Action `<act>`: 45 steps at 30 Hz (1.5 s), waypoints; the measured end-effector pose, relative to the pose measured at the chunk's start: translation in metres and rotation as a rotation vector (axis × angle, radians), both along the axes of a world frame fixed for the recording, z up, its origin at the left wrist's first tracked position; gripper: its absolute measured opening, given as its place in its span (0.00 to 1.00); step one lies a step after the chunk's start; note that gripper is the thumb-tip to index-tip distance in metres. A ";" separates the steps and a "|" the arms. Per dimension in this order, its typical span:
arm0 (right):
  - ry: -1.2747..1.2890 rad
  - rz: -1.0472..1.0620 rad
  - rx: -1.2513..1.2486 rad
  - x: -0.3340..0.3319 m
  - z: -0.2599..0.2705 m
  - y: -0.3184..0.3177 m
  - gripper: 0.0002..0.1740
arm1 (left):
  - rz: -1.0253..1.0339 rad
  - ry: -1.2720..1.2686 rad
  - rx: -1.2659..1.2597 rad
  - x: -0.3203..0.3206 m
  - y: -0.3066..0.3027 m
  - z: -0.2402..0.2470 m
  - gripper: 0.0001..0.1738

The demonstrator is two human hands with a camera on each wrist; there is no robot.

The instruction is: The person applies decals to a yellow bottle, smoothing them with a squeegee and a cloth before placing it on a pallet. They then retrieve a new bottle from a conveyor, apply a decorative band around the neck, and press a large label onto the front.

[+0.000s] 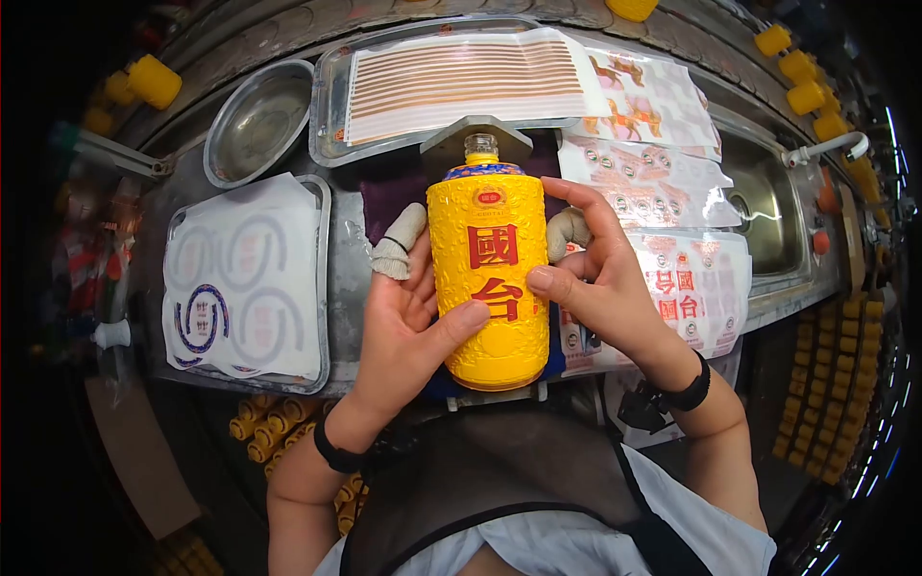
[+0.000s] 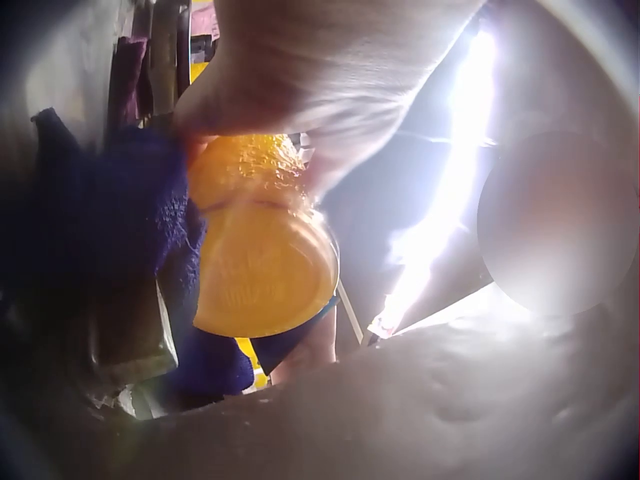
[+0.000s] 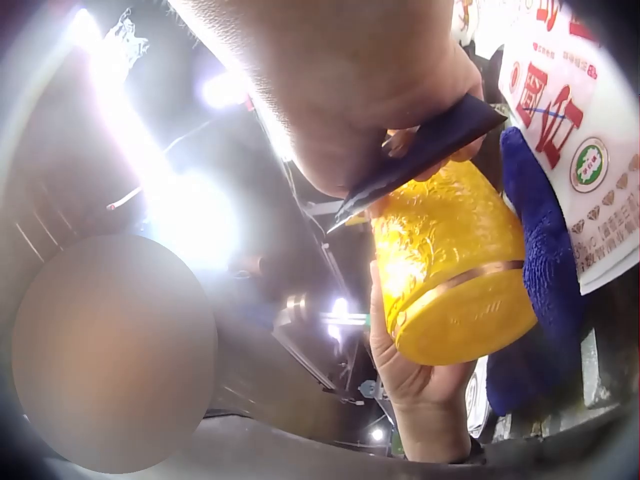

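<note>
A yellow embossed bottle [image 1: 495,350] with red characters and a clear neck lies between both hands, neck away from the body. My left hand [image 1: 403,322] grips its left side, thumb on the front. My right hand [image 1: 610,288] holds the other side, with thumb on the front and index finger near the shoulder. Cloth covers sit on one finger of each hand. The bottle's base [image 2: 265,275] faces the left wrist camera. In the right wrist view, a dark flat piece [image 3: 420,160] lies at my right hand [image 3: 350,80]; its hold is unclear.
A tray [image 1: 325,288] with decal sheets is at left, beside a metal bowl [image 1: 216,144]. Striped sheets [image 1: 471,86] lie on the back tray; more printed sheets [image 1: 653,187] are at right, before a sink [image 1: 768,216]. A blue cloth [image 3: 545,260] lies beneath the bottle.
</note>
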State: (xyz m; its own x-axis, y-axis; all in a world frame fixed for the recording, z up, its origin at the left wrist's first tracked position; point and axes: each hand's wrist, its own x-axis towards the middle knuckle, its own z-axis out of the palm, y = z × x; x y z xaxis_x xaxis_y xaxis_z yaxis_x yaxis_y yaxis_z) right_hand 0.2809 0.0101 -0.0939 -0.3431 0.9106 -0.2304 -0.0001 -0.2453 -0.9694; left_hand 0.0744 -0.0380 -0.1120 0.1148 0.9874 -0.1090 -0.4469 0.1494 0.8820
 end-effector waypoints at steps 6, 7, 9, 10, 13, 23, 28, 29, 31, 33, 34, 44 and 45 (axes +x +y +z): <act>0.010 -0.003 0.024 0.000 -0.004 -0.001 0.45 | 0.002 -0.017 -0.011 0.001 0.001 0.000 0.54; 0.006 -0.005 0.030 0.000 -0.004 -0.001 0.45 | 0.002 -0.020 -0.014 0.001 0.001 0.000 0.54; -0.009 0.002 0.039 0.000 -0.003 -0.001 0.45 | -0.001 -0.031 -0.009 0.001 0.000 0.000 0.53; -0.017 0.006 0.044 0.000 -0.002 -0.001 0.45 | -0.002 -0.036 -0.007 0.001 0.000 0.000 0.53; -0.014 0.003 0.039 0.000 -0.002 -0.001 0.45 | -0.004 -0.040 -0.004 0.001 0.001 0.000 0.52; -0.014 -0.006 -0.076 -0.004 0.016 0.000 0.46 | 0.031 -0.200 -0.111 -0.004 0.002 0.000 0.54; -0.177 0.027 0.075 -0.006 0.012 -0.005 0.49 | -0.019 -0.015 0.011 0.001 -0.003 0.001 0.56; -0.176 0.022 0.071 -0.007 0.013 -0.005 0.50 | -0.020 -0.020 0.009 0.001 -0.003 0.001 0.56; -0.175 0.011 0.062 -0.008 0.013 -0.006 0.51 | -0.020 -0.031 0.004 0.000 -0.003 0.000 0.56; -0.181 0.017 0.072 -0.008 0.013 -0.005 0.51 | -0.017 -0.036 -0.006 0.000 -0.003 0.001 0.56; -0.184 0.019 0.077 -0.008 0.012 -0.005 0.51 | -0.015 -0.038 -0.012 0.000 -0.003 0.001 0.56; -0.196 0.017 0.080 -0.005 0.011 -0.002 0.49 | -0.013 -0.019 -0.005 0.002 -0.002 0.003 0.56; -0.213 0.027 0.065 -0.003 0.015 0.000 0.48 | -0.010 -0.013 -0.003 0.002 -0.002 0.003 0.56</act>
